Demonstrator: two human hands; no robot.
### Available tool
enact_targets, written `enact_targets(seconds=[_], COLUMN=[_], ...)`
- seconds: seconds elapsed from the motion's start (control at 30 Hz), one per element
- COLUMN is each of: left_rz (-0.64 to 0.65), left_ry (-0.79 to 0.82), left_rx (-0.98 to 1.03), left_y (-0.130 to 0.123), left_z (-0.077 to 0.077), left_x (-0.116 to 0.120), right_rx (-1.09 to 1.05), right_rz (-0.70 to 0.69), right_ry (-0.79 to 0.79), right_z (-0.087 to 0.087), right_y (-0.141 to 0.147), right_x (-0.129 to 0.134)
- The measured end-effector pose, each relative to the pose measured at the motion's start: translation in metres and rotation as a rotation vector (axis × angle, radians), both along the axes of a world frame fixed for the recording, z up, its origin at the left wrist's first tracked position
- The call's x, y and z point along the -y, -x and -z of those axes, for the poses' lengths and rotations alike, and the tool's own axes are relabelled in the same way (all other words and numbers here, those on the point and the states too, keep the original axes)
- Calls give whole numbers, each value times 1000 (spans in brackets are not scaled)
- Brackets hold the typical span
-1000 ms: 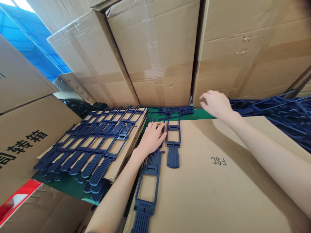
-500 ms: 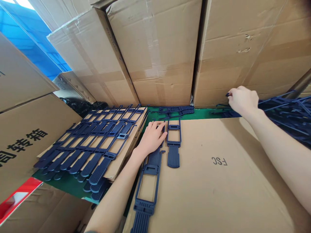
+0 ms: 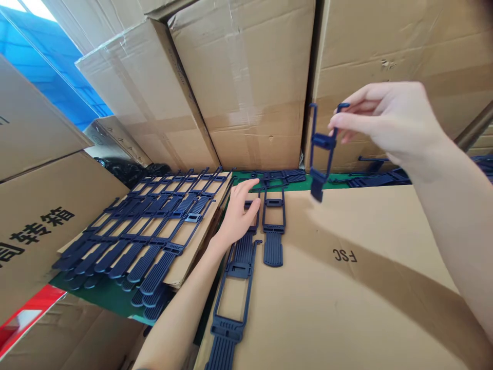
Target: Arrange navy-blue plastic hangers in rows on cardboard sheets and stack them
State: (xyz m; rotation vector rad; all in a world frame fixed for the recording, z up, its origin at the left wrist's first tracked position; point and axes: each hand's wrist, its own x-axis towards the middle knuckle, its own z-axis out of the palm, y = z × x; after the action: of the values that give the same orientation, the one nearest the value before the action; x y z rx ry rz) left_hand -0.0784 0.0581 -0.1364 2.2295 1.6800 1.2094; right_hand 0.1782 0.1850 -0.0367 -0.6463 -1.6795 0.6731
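My right hand (image 3: 385, 115) pinches a dark blue plastic frame (image 3: 322, 141) near its hooked top, and the frame hangs in the air over the far edge of the cardboard sheet (image 3: 346, 298). My left hand (image 3: 239, 211), fingers apart, rests over another blue frame at the sheet's left edge. Just right of it lies a blue frame (image 3: 273, 249) with a ribbed tongue. Nearer to me, a further blue frame (image 3: 233, 295) lies along the left edge of the sheet.
Rows of overlapping blue frames (image 3: 154, 221) cover a cardboard stack at the left. Loose frames (image 3: 379, 178) lie on the green surface (image 3: 242, 176) behind the sheet. Tall cartons (image 3: 250, 92) stand along the back; a lettered carton (image 3: 34, 226) is at the left.
My right hand has risen and come nearer, bringing a blue frame up from the back right. The fingers of my left hand have lifted and spread slightly.
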Motion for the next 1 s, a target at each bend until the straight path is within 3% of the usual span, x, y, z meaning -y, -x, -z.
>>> enact_targets(seconds=[0.13,0.23,0.4,0.6,0.7,0.8,1.0], left_rz=[299,410,412,424,427,427,356], left_ry=[173,264,381,487,502,492,491], left_rx=[448,619,685,781,812,847,833], left_y=[-5,-7,-10,-16,-16,-15,-17], left_z=[-5,-5,-11,-17,-16,-13,-13], left_x=[1,2,7,11,11,10,9], right_rx=[125,182,210,220,270,429,705], right_rz=[-354,-548,-619,-676,-796,-824,-511], right_ry=[236,351,419,417,326,98,-461], right_z=[-1,7,20,21,21,24,34], right_y=[28,44,52,50,51,54,62], right_x=[36,46,42,44,51,55,57])
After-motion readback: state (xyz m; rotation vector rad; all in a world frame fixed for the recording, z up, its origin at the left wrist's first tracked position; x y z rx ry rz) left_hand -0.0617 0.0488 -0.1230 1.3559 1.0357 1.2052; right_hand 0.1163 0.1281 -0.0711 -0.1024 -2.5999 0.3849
